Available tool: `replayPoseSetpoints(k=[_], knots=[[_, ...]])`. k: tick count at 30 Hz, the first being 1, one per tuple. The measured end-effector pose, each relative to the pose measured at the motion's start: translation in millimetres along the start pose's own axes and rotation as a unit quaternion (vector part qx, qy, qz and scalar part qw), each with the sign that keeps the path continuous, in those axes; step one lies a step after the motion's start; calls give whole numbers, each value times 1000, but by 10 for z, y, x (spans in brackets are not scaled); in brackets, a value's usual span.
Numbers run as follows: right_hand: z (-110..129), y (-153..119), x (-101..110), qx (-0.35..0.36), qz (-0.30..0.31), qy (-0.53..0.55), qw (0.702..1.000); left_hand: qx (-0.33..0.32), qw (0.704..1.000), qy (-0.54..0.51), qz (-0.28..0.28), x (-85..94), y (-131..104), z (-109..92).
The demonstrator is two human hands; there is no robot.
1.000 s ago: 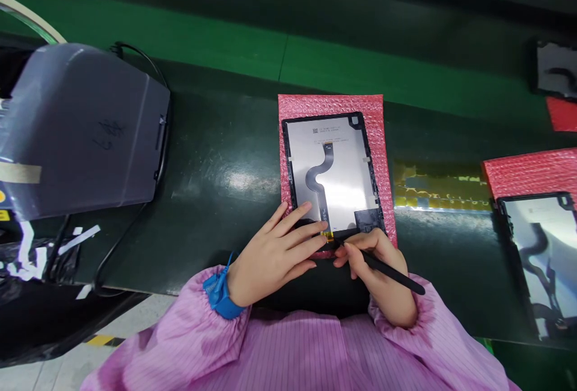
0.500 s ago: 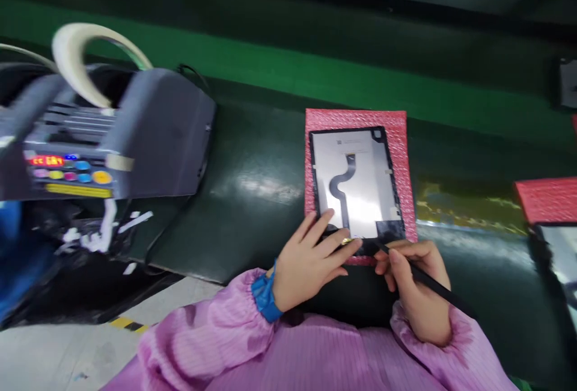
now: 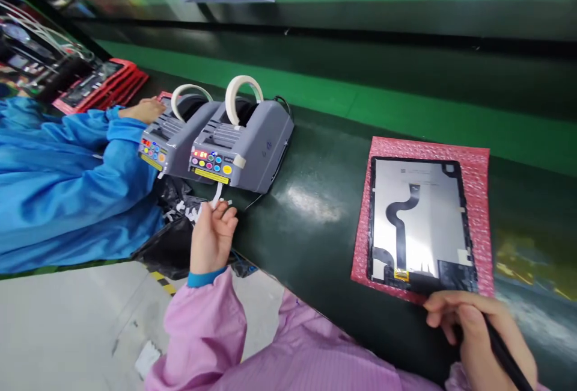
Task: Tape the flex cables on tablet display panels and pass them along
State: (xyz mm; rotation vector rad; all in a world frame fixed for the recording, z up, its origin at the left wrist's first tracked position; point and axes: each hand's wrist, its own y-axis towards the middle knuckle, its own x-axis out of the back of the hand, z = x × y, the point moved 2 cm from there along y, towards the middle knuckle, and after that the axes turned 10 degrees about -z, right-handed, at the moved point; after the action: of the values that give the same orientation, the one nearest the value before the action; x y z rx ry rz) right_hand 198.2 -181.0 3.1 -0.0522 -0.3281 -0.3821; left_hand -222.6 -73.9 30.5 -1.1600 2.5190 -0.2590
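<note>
My left hand (image 3: 213, 239) is at the front of the nearer tape dispenser (image 3: 252, 150), its fingers closed around the lower end of a white strip of tape (image 3: 217, 193) hanging from the outlet. My right hand (image 3: 482, 331) holds a slim black stick-like tool (image 3: 507, 352); its exact kind is not clear. That hand is just by the lower edge of a tablet screen panel (image 3: 428, 222), which lies back side up. A dark flex cable (image 3: 400, 234) curves down the panel to a gold connector (image 3: 401, 274). Pink bubble wrap (image 3: 480, 198) lies beneath the panel.
A second tape dispenser (image 3: 169, 132) stands left of the first. Beyond it a co-worker's blue sleeve (image 3: 90, 168) and hand (image 3: 144, 111) reach over the bench. Below the dispensers hangs a black bag (image 3: 166, 246) with white scraps. Red trays (image 3: 103, 87) are stacked at far left.
My left hand has gone from the screen panel to the tape at the dispenser. My right hand has drawn the tool's tip back from the panel's lower edge. The view has swung left.
</note>
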Motion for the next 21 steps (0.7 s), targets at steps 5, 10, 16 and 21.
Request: replayPoseSetpoints(k=[5,10,16,21], knots=[[144,-19,-92,24,-56,94,994,8,999,-39,-4,-119,-64,153],[213,72,-14,13,-80,146,986,44,988,-31,144,-399,-603,487],[482,406,-70,-11,64,141,988,88,848,66,518,-789,-1525,904],[639,610,-201,-77,100,186,974,91,784,76,609,-876,-1717,991]])
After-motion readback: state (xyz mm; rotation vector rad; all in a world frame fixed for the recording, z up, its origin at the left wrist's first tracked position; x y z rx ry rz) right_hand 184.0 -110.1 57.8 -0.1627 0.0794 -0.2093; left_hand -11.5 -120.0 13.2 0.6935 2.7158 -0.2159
